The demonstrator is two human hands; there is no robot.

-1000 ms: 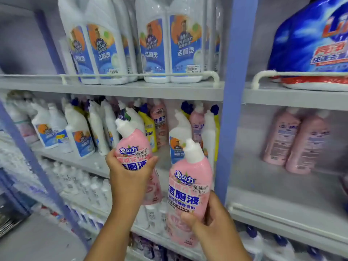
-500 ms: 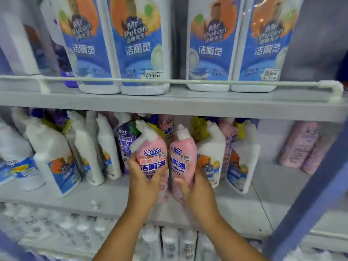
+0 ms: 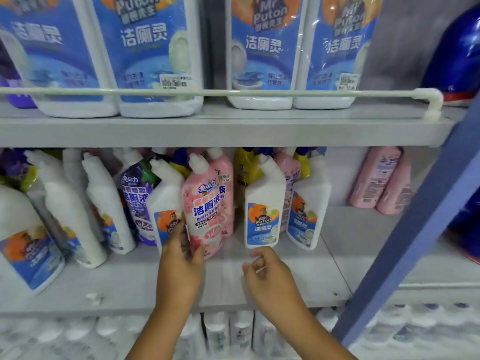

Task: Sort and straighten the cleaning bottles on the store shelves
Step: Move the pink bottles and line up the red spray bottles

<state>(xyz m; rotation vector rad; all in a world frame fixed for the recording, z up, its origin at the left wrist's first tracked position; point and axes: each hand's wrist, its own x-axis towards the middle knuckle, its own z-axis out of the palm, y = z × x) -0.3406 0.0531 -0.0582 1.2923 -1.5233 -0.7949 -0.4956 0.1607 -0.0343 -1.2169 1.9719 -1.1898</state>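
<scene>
Gripping the pink bottle (image 3: 205, 209) on the shelf (image 3: 130, 284) — left hand (image 3: 179, 261); right hand (image 3: 265, 271) loosely curled, empty.

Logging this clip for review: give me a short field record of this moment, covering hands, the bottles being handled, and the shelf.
left hand: holds the front pink bottle low on its side
right hand: free, fingers loosely curled, holds nothing
second pink bottle: stands just behind the front one
middle shelf: both pink bottles stand on it
neighbours: white bottle right, purple bottle left
</scene>
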